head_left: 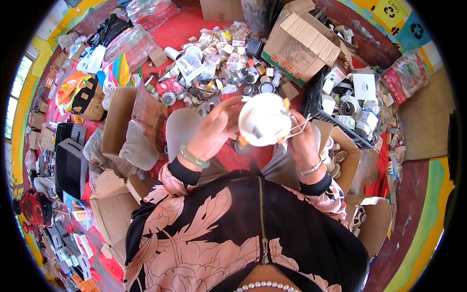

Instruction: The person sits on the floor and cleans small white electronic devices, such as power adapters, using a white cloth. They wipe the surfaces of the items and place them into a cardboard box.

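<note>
A white round downlight fixture (pixel 265 121) with orange-tipped clips and pale wires is raised above my lap. My right hand (pixel 304 145) grips it at its right side, with the wires showing by the fingers. At its left rim is my left hand (pixel 212 130), fingers stretched toward the fixture and thumb apart. Whether those fingertips touch the rim I cannot tell, since they partly pass beside it. Beyond both hands a large heap of small boxes, lamp parts and round fittings (pixel 228 63) covers the red floor.
A black crate (pixel 311 102) full of white fittings stands at right, below a big cardboard box (pixel 296 48). Nearer, an open carton (pixel 352 168) holds round white parts; another carton (pixel 377 226) sits by my right elbow. At left are an open box (pixel 116 121) and a black case (pixel 70 160).
</note>
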Action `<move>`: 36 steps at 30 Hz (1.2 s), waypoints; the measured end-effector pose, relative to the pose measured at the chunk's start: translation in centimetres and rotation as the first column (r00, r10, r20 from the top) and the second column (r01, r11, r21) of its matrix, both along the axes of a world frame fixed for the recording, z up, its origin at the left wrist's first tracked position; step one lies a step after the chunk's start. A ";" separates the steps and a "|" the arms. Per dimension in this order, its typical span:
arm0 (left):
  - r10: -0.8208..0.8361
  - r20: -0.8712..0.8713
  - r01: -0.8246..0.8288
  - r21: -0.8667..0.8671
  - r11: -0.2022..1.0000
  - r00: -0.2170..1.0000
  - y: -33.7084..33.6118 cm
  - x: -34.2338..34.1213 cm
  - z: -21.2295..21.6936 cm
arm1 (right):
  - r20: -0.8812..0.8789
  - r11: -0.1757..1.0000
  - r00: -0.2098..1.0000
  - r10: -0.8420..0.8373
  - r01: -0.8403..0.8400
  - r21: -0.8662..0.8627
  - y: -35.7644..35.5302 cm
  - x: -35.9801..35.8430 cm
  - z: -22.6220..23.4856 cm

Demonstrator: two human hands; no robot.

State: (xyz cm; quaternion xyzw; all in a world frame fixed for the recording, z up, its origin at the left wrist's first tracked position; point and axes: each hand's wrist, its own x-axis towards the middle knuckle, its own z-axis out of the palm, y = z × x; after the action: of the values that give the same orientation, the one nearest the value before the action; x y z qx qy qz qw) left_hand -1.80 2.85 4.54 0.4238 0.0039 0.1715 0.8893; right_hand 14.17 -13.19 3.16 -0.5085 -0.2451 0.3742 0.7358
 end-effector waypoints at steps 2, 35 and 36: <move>0.032 0.033 -0.032 -0.006 0.999 0.999 -0.7 0.4 -0.7 | -0.227 0.991 0.973 -0.051 0.077 0.107 0.9 -0.9 0.9; 0.510 -0.014 -0.510 0.015 0.860 0.860 -3.2 0.9 -3.3 | -0.009 0.989 0.996 0.086 -0.085 0.118 0.9 -2.1 -0.8; 0.553 -0.016 -0.551 0.072 0.832 0.833 -3.4 1.1 -3.3 | 0.020 0.992 0.998 0.064 -0.065 0.105 1.0 -2.4 -0.9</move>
State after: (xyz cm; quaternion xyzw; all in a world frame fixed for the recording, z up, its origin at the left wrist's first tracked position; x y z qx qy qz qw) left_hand -0.68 -0.51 1.29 0.4362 0.1364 0.4130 0.7877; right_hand 11.72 -12.22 2.30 -0.4637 -0.2870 0.3800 0.7472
